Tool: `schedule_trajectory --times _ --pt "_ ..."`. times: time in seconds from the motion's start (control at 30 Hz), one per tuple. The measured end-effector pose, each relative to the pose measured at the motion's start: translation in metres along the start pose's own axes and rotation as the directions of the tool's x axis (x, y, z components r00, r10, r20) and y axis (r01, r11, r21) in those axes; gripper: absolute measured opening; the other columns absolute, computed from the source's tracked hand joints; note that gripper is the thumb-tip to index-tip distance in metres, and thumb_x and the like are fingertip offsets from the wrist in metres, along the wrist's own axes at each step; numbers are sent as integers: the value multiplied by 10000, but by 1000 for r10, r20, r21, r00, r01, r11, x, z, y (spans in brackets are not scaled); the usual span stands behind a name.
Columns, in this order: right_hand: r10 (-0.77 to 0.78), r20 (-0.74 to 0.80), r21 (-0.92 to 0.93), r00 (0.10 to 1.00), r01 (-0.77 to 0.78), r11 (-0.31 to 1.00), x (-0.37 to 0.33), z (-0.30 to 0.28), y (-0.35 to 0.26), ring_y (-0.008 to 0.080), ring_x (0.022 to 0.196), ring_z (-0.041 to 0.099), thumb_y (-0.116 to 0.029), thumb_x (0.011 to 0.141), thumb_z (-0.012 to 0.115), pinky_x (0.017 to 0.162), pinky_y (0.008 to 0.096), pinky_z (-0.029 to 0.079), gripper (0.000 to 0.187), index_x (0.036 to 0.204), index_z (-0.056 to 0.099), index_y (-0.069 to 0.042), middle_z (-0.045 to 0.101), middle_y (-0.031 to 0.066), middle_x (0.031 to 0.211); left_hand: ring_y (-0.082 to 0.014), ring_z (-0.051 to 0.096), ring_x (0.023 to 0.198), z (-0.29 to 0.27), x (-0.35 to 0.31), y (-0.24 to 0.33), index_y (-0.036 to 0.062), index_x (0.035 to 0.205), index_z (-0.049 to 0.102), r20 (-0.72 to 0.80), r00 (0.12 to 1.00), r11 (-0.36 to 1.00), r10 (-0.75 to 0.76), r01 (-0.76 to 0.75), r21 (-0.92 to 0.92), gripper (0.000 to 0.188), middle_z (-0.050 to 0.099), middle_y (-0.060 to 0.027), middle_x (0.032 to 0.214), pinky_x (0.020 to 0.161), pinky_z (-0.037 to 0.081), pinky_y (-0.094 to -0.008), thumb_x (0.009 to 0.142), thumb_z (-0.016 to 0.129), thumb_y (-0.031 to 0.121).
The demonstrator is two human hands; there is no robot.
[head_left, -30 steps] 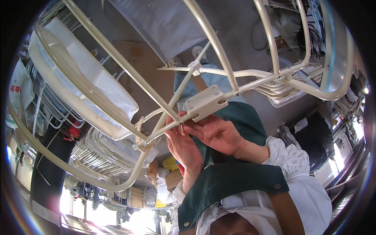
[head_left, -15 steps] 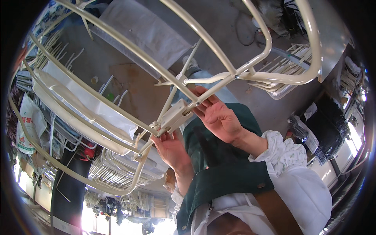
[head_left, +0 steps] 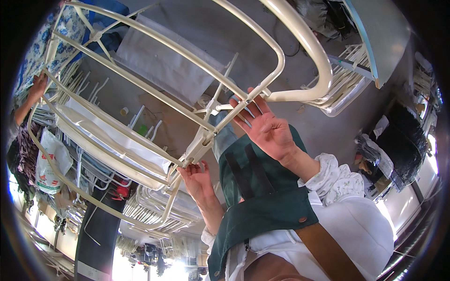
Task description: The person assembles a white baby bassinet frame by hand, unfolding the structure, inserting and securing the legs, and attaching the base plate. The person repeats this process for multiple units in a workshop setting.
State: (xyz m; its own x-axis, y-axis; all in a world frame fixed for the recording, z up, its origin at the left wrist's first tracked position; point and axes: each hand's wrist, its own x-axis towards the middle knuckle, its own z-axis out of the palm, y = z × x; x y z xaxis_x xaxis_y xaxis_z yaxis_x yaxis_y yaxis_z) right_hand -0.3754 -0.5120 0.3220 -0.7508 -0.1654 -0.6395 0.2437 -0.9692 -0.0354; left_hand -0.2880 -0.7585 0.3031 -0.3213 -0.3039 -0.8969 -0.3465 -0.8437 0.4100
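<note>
Frame: the cream tubular frame [head_left: 133,80] spans from the upper left to just ahead of your dark green apron [head_left: 262,161], with the floor seen between its bars. What bears its weight does not show clearly.

Left hand [head_left: 196,181]: fingers bent up at the lower-left end of the cross tube [head_left: 231,116], just beside the cream bracket [head_left: 198,146]. You seem to be touching there; whether you grip, cannot tell.

Right hand [head_left: 271,136]: splayed, palm uncurled, fingers at the cross tube near a bolted joint [head_left: 248,101] — nothing wrapped. Contact at the fingertips is uncertain.

Far left: a co-worker's hand [head_left: 37,89] at the frame's outer end, apparently on the tube.

Risks (judgement):
1. Your right hand has no closed hold. If the co-worker's hand lets go or pulls, the frame could swing or dip at your end, and flat fingers would do little to check it.
2. Pinching — your left fingers lie close to where bracket and tubes meet; should the parts fold or pivot, skin could be caught.
3. The right-hand curved bar reaches toward the stacked cream tubes [head_left: 335,100]; a sideways turn might knock or scratch them, depending on clearance, which this view leaves unclear.
</note>
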Motion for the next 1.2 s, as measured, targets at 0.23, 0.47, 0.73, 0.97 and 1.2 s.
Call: schedule_trajectory --times 0.23,0.47,0.73,0.97,1.2 --pt "145 86 -227 986 -123 966 -13 -15 -36 274 1407 322 54 694 465 1189 439 226 769 1444 376 -95 429 125 1438 -212 550 1001 34 -31 -39 87 1013 605 126 975 983 -181 180 25 373 604 -55 1060 1014 393 -507 922 609 449" --pt "-163 -46 -371 986 135 919 6 -36 -84 284 1329 439 -173 982 476 1139 415 334 496 1415 344 31 462 165 1408 -227 475 1258 135 -34 -81 52 1203 549 393 874 958 -285 257 124 395 560 -83 1264 1116 319 -456 984 536 381" --pt "37 190 -566 981 79 821 33 7 -109 309 1221 547 -280 1008 457 1083 426 416 438 1338 475 8 573 174 1294 -207 541 1167 139 -47 -63 36 1246 536 398 848 925 -351 247 289 339 594 -102 1241 1005 407 -383 982 540 248" --pt "51 -14 -795 999 -42 605 53 29 -130 264 1049 649 -409 1021 422 914 392 524 401 1101 579 -49 671 129 1055 -167 583 1068 106 -49 -26 -1 1266 530 449 815 588 367 -577 567 392 632 -83 1124 949 459 -333 892 637 48" --pt "-129 481 -850 867 498 172 75 132 -151 241 1448 227 -376 1020 394 1174 397 190 576 1515 272 -108 247 56 1576 -376 45 1474 -5 42 137 -33 1502 157 310 207 -319 928 10 948 881 111 -252 1572 1163 -7 -551 889 571 445"
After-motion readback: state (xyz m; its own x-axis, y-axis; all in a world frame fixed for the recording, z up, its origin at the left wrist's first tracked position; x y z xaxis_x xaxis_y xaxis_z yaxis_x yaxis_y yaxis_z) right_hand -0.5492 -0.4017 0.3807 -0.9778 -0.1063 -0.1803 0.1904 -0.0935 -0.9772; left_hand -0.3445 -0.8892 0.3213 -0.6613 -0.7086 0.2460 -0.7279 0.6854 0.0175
